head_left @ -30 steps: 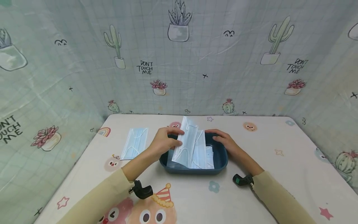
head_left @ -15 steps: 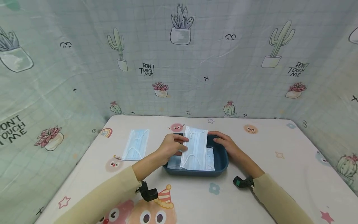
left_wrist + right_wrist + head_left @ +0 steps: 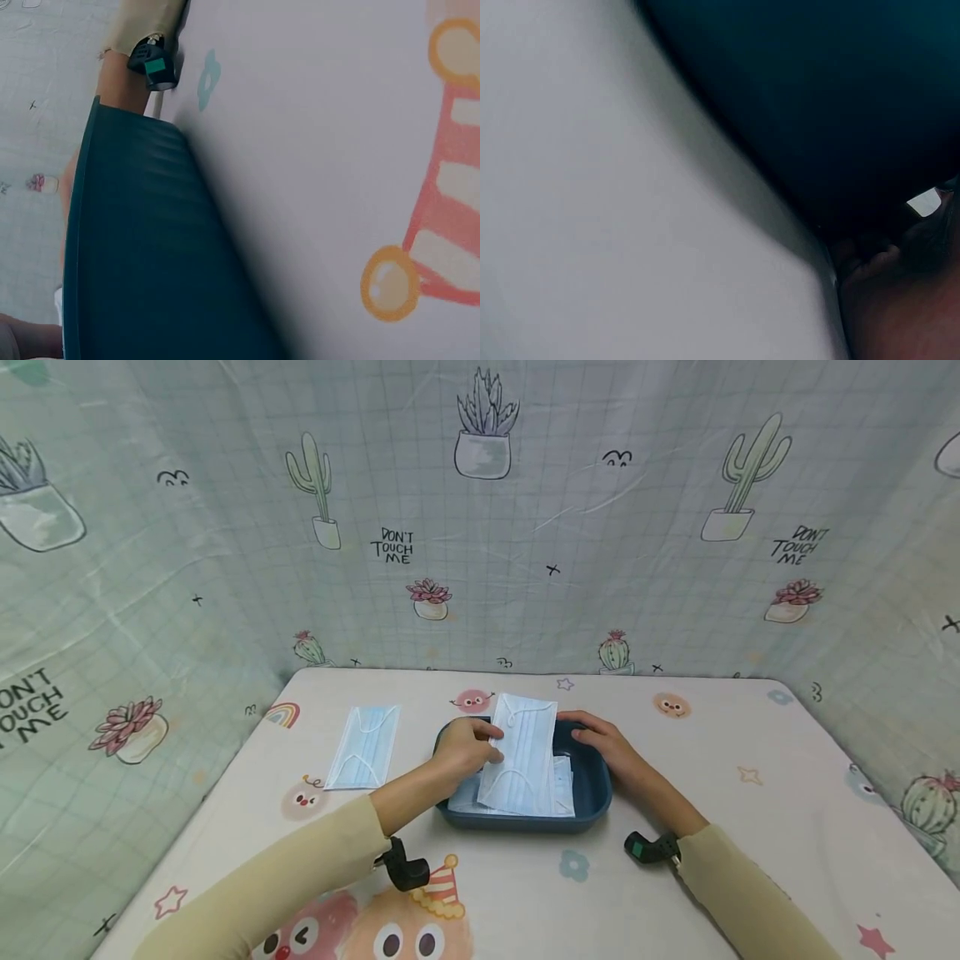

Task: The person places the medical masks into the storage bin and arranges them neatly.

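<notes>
A dark blue tray point(image 3: 592, 797) stands mid-table with several light blue face masks stacked in it. My left hand point(image 3: 467, 750) pinches one face mask point(image 3: 523, 753) by its left edge and holds it just over the stack. My right hand point(image 3: 604, 742) rests on the tray's far right rim, fingers curved over the edge. Another face mask point(image 3: 365, 746) lies flat on the table to the left. The left wrist view shows the tray's outer wall point(image 3: 142, 247) up close; the right wrist view shows the tray wall point(image 3: 832, 97), dark and blurred.
The table point(image 3: 750, 827) wears a white cloth printed with cartoon figures. Cactus-print fabric walls point(image 3: 525, 543) close it in at the back and both sides. Bare cloth lies right of the tray and along the front.
The mask in my left hand has come down from a raised, tilted hold to lie nearly flat over the stack in the tray. My right hand has stayed on the rim.
</notes>
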`<state>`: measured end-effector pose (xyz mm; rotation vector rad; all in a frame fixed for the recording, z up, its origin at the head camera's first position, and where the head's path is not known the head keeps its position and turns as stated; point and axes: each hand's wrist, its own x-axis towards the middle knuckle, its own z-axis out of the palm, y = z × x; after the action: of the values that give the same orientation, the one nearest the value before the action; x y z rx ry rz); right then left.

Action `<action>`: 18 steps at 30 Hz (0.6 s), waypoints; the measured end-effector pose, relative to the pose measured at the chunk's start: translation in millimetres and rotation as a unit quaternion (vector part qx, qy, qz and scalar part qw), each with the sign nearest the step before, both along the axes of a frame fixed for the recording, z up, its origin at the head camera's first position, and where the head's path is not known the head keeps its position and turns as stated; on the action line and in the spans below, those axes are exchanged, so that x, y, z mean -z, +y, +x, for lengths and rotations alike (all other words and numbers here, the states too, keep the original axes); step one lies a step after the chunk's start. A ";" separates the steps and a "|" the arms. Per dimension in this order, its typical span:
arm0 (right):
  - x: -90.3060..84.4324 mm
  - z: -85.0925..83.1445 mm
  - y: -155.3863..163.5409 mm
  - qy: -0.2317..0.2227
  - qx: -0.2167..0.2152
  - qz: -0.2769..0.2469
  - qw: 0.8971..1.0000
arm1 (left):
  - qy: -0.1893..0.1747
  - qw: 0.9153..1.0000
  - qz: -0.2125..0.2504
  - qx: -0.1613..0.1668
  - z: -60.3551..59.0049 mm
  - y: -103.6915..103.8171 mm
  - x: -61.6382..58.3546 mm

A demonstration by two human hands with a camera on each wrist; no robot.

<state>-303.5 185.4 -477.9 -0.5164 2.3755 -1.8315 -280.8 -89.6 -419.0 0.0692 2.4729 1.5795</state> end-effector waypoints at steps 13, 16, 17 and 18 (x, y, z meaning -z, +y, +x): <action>-0.7 1.2 -0.2 0.007 0.009 0.006 1.000 | 0.077 0.996 -0.016 0.045 -10.5 -5.6 -16.2; -0.5 1.2 0.7 0.013 0.011 0.015 1.000 | 0.096 0.991 -0.007 0.088 -16.2 -9.3 -25.0; -0.4 1.3 1.0 0.010 0.013 0.014 1.000 | 0.103 0.989 -0.005 0.107 -18.1 -10.6 -28.3; -0.4 1.3 1.1 0.007 0.014 0.013 1.000 | 0.106 0.986 -0.002 0.128 -20.3 -11.5 -31.4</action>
<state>-302.3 186.5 -477.5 -0.4972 2.4239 -1.8115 -301.1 -101.2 -387.6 0.5587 2.4960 1.5248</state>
